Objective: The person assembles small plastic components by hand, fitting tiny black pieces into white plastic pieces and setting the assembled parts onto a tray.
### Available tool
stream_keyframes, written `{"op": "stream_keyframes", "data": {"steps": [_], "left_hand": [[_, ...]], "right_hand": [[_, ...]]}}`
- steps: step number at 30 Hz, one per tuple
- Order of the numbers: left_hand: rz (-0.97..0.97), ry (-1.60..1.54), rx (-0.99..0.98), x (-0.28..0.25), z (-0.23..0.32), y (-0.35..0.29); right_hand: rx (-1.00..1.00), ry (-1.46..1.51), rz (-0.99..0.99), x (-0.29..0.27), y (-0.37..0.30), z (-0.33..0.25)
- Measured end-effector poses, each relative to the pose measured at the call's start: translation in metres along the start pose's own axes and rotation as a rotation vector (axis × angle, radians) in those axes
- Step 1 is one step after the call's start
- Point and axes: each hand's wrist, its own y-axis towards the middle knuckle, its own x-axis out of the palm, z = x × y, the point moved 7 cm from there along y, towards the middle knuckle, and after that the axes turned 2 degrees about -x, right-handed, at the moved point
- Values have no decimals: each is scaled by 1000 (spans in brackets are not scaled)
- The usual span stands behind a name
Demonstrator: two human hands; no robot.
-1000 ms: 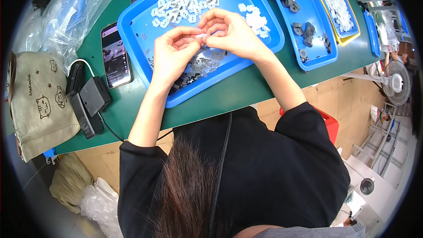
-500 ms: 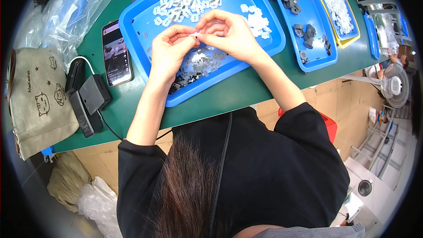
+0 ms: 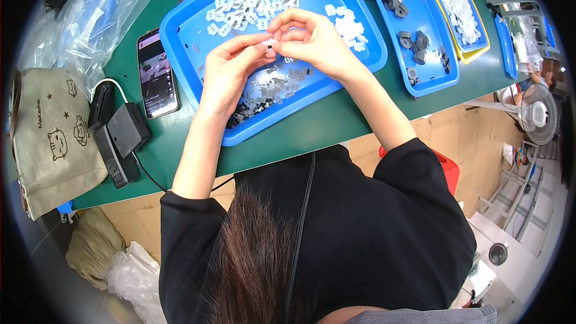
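Observation:
A small white plastic part (image 3: pixel 270 43) with a dark spot is pinched between the fingertips of my left hand (image 3: pixel 235 66) and my right hand (image 3: pixel 315 42). Both hands hover over a large blue tray (image 3: pixel 360 0). Beyond them in the tray lies a heap of white-grey plastic pieces (image 3: pixel 252 1). Plain white pieces (image 3: pixel 349 27) are piled to the right. Below my hands are small clear or metallic pieces (image 3: pixel 279 82) and, at the near left corner, small black pieces (image 3: pixel 245 113). My fingers cover much of the held part.
A second blue tray (image 3: pixel 429 87) holds dark grey round parts (image 3: pixel 421 45). Right of it, a blue-lined yellow tray (image 3: pixel 486 50) carries white pieces. Left are a phone (image 3: pixel 157 72), a black power bank (image 3: pixel 129 126) with cables, a beige bag (image 3: pixel 57 126) and clear plastic bags (image 3: pixel 114 12).
The fingertips have shifted slightly around the white part, turning it so its dark spot shows more. My left hand has moved a little; the trays appear slightly shifted left in view.

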Motion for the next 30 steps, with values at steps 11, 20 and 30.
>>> {"op": "stream_keyframes", "data": {"steps": [11,20,30], "left_hand": [[18,164,88,0,0,1],[76,182,99,-8,2,-1],[128,310,266,-1,10,-5]], "right_hand": [[10,15,107,5,-3,7],[-37,98,36,11,-1,3],[-23,16,111,12,-1,7]]}}
